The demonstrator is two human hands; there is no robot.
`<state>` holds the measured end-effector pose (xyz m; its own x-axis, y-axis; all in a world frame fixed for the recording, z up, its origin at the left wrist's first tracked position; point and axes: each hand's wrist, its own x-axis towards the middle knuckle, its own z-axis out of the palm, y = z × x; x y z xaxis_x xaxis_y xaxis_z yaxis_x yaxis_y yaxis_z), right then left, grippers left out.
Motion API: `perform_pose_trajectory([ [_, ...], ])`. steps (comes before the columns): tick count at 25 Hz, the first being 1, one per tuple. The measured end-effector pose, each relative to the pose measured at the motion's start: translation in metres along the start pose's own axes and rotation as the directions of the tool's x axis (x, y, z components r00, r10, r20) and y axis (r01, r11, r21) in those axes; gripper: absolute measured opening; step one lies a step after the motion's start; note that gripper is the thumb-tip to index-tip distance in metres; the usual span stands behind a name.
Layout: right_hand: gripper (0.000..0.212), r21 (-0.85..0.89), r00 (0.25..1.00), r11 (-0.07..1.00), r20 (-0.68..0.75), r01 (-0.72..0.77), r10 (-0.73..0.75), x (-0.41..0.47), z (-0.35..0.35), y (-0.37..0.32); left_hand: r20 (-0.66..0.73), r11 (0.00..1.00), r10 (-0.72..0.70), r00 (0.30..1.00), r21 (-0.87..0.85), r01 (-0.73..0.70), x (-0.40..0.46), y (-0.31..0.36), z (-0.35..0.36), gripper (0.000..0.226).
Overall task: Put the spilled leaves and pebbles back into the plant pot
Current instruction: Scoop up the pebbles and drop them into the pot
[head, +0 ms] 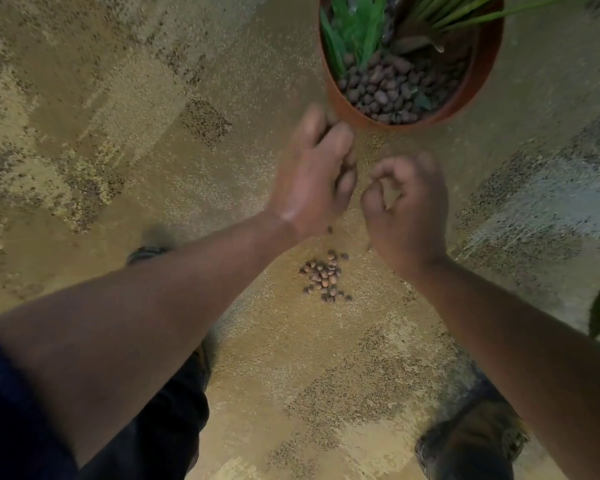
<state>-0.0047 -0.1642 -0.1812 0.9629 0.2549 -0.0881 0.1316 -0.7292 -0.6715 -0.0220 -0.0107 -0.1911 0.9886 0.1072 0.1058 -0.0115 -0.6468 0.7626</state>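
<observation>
Underfoot, the mottled tan and brown carpet floor (136, 140) fills nearly everything, and the round terracotta-coloured plant pot (489, 64) stands on it ahead, already holding green leaves and a bed of brown pebbles. Both forearms reach out toward it. The left hand (314, 174), blurred, is close to the pot's near rim with fingers curled; whether its grip holds anything I cannot tell. The right hand (407, 209) is loosely clenched, thumb meeting forefinger, its contents also hidden. Between the wrists, nearer the person, the small heap of spilled round brown clay pebbles (324, 277) lies on the carpet. They look light, hard and apt to roll, so scooping or pinching several together seems wise. Nothing blocks the way; dark shoes (471, 441) stand well behind.
</observation>
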Motion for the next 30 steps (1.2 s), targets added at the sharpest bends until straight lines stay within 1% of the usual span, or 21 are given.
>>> perform_pose_trajectory([
  [1, 0.016, -0.057, 0.989, 0.996, 0.122, -0.075, 0.082, -0.014, 0.007, 0.011, 0.114, 0.997, -0.080, 0.990, 0.026, 0.077, -0.022, -0.007, 0.007, 0.015],
  [2, 0.023, -0.124, 0.952, 0.979, 0.242, -0.163, 0.189, -0.025, 0.013, 0.024, 0.252, 0.983, -0.182, 0.950, 0.083, 0.167, -0.043, -0.013, 0.012, 0.023],
  [3, 0.032, -0.172, 0.888, 0.953, 0.352, -0.251, 0.297, -0.036, 0.019, 0.034, 0.386, 0.955, -0.293, 0.874, 0.160, 0.250, -0.064, -0.018, 0.017, 0.033],
  [4, 0.043, -0.197, 0.816, 0.930, 0.448, -0.310, 0.367, -0.047, 0.024, 0.041, 0.488, 0.920, -0.390, 0.780, 0.234, 0.314, -0.083, -0.021, 0.021, 0.043],
  [5, 0.052, -0.218, 0.763, 0.922, 0.519, -0.319, 0.387, -0.057, 0.028, 0.046, 0.552, 0.891, -0.453, 0.700, 0.291, 0.348, -0.098, -0.022, 0.025, 0.052],
  [6, 0.058, -0.240, 0.738, 0.926, 0.559, -0.292, 0.378, -0.065, 0.032, 0.049, 0.587, 0.876, -0.482, 0.651, 0.327, 0.354, -0.110, -0.022, 0.028, 0.058],
  [7, 0.061, -0.246, 0.736, 0.933, 0.574, -0.262, 0.358, -0.073, 0.036, 0.050, 0.605, 0.871, -0.491, 0.627, 0.351, 0.344, -0.119, -0.021, 0.031, 0.061],
  [8, 0.060, -0.239, 0.743, 0.939, 0.576, -0.246, 0.341, -0.078, 0.040, 0.048, 0.614, 0.871, -0.490, 0.619, 0.366, 0.327, -0.125, -0.021, 0.034, 0.061],
  [10, 0.055, -0.232, 0.732, 0.948, 0.604, -0.218, 0.317, -0.085, 0.046, 0.044, 0.613, 0.879, -0.473, 0.633, 0.374, 0.296, -0.129, -0.020, 0.036, 0.051],
  [13, 0.038, -0.245, 0.688, 0.964, 0.681, -0.106, 0.249, -0.091, 0.053, 0.035, 0.604, 0.901, -0.429, 0.672, 0.344, 0.265, -0.126, -0.022, 0.036, 0.032],
  [15, 0.028, -0.240, 0.677, 0.965, 0.692, -0.110, 0.250, -0.093, 0.055, 0.034, 0.623, 0.911, -0.408, 0.667, 0.328, 0.251, -0.124, -0.024, 0.035, 0.031],
  [17, 0.016, -0.224, 0.685, 0.964, 0.680, -0.145, 0.261, -0.094, 0.054, 0.035, 0.639, 0.921, -0.387, 0.665, 0.301, 0.247, -0.124, -0.027, 0.033, 0.029],
  [19, 0.006, -0.177, 0.700, 0.954, 0.649, -0.243, 0.299, -0.095, 0.052, 0.038, 0.631, 0.922, -0.387, 0.673, 0.278, 0.269, -0.126, -0.029, 0.032, 0.026],
  [20, 0.005, -0.154, 0.714, 0.944, 0.622, -0.293, 0.322, -0.095, 0.052, 0.039, 0.620, 0.918, -0.396, 0.677, 0.269, 0.291, -0.127, -0.029, 0.032, 0.025],
  [22, 0.013, -0.112, 0.757, 0.930, 0.551, -0.350, 0.351, -0.095, 0.050, 0.041, 0.588, 0.907, -0.420, 0.691, 0.246, 0.341, -0.129, -0.028, 0.031, 0.021],
  [24, 0.015, -0.067, 0.789, 0.917, 0.488, -0.393, 0.374, -0.093, 0.050, 0.042, 0.548, 0.895, -0.444, 0.709, 0.227, 0.385, -0.129, -0.026, 0.031, 0.020],
  [27, 0.014, -0.071, 0.788, 0.879, 0.414, -0.471, 0.455, -0.090, 0.049, 0.044, 0.509, 0.882, -0.469, 0.722, 0.222, 0.416, -0.127, -0.022, 0.030, 0.023],
  [30, 0.017, 0.000, 0.782, 0.849, 0.390, -0.528, 0.487, -0.084, 0.046, 0.043, 0.517, 0.882, -0.468, 0.717, 0.214, 0.420, -0.122, -0.021, 0.030, 0.025],
])
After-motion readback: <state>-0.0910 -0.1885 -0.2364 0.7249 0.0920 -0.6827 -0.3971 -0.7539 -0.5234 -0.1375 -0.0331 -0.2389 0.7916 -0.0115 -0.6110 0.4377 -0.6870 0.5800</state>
